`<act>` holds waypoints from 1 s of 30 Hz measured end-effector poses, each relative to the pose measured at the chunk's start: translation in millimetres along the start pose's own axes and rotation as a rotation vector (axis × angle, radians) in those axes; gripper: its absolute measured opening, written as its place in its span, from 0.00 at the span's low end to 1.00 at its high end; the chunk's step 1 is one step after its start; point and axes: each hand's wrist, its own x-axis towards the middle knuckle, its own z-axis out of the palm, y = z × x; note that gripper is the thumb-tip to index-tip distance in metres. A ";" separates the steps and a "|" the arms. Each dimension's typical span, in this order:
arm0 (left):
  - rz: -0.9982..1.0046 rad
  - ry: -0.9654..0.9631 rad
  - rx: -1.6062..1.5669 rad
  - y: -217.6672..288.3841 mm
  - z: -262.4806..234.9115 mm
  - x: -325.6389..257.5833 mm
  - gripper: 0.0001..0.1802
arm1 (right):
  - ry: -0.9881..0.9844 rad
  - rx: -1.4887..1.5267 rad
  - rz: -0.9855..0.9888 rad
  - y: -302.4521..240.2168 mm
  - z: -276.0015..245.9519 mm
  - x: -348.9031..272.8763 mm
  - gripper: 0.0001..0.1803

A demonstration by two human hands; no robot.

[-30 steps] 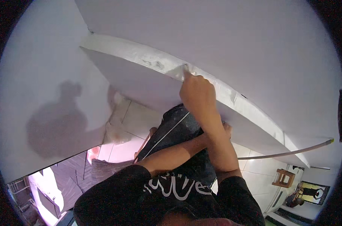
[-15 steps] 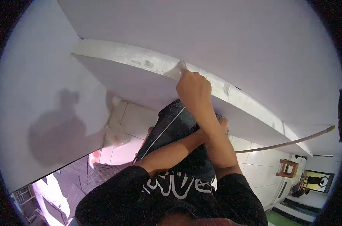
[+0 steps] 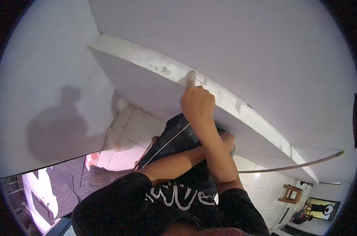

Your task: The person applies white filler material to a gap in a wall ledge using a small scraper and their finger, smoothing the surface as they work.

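My right hand (image 3: 198,103) reaches up with its index finger stretched out and the other fingers curled under. The whitish fingertip presses on a white ledge (image 3: 261,122) that runs along the pale lavender wall (image 3: 245,43). Whether something thin lies under the palm is hidden. Left of the fingertip, the ledge carries rough grey patches (image 3: 164,70). My left arm crosses beneath the right one. My left hand (image 3: 227,140), partly covered by the right forearm, is curled low below the ledge, by a greyish edge that I cannot make out.
A long, thin, curved strip (image 3: 296,168) sticks out to the right below the ledge. Farther off on the tiled floor (image 3: 257,194) stands a wooden stool (image 3: 290,194). A crumpled clear plastic bag (image 3: 118,143) lies by the left wall. Grey patterned sheeting (image 3: 107,177) lies lower left.
My right fingertip has slid a little left along the ledge, nearer the rough patches, and slightly toward me. The whole view has turned slightly. My left hand keeps its place under the right arm.
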 end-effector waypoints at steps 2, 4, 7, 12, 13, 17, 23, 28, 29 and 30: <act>0.000 -0.011 -0.005 2.9 0.9 2.8 0.12 | -0.003 -0.032 0.063 14.7 -6.2 -5.9 0.30; -0.008 -0.019 -0.013 2.1 -0.9 3.1 0.13 | -0.041 -0.053 0.083 26.8 -13.7 -10.4 0.30; -0.028 -0.027 -0.016 3.0 -3.6 5.7 0.13 | -0.055 -0.063 0.103 36.4 -16.6 -15.0 0.29; -0.053 -0.072 -0.026 8.9 -9.4 6.8 0.13 | -0.031 -0.032 0.125 24.8 -24.1 -16.7 0.30; -0.057 -0.083 -0.027 11.2 -11.2 9.0 0.13 | -0.003 0.009 0.123 21.1 -26.6 -16.9 0.30; -0.114 -0.120 -0.019 9.3 -20.4 4.9 0.14 | -0.006 0.068 0.049 -14.5 -7.7 -11.3 0.32; -0.131 -0.187 -0.016 21.7 -23.3 4.8 0.14 | 0.168 0.062 0.054 16.4 0.0 -34.2 0.32; -0.143 -0.200 -0.002 15.1 -21.1 2.3 0.15 | 0.013 0.075 0.118 43.1 -6.2 -43.5 0.37; -0.142 -0.202 -0.007 16.4 -19.2 2.6 0.15 | 0.018 0.076 0.119 42.2 -5.6 -43.9 0.37; -0.139 -0.205 -0.005 16.3 -20.5 2.9 0.15 | 0.071 0.118 0.081 37.9 -6.9 -43.7 0.37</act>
